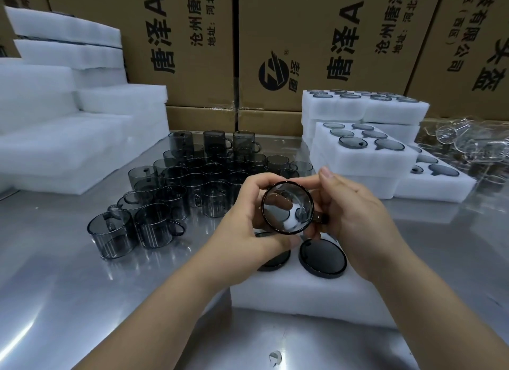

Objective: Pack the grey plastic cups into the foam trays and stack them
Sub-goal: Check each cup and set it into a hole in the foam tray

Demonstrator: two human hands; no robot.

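Both hands hold one grey see-through cup [287, 207] tilted with its mouth toward the camera, above a white foam tray [308, 295] at the table's front. My left hand [248, 221] grips its left side; my right hand [355, 204] holds the right side by the handle. Two cups sit in the tray's pockets: one [322, 258] in plain sight, one [275, 259] partly under my left hand. Several loose grey cups [176, 193] stand bunched on the steel table behind.
Packed foam trays [366, 155] are stacked at the right, empty foam trays [68, 121] at the left. Clear cups [465, 141] lie at the far right. Cardboard boxes [303, 39] wall the back. A small scrap [275, 358] lies near the table's front edge.
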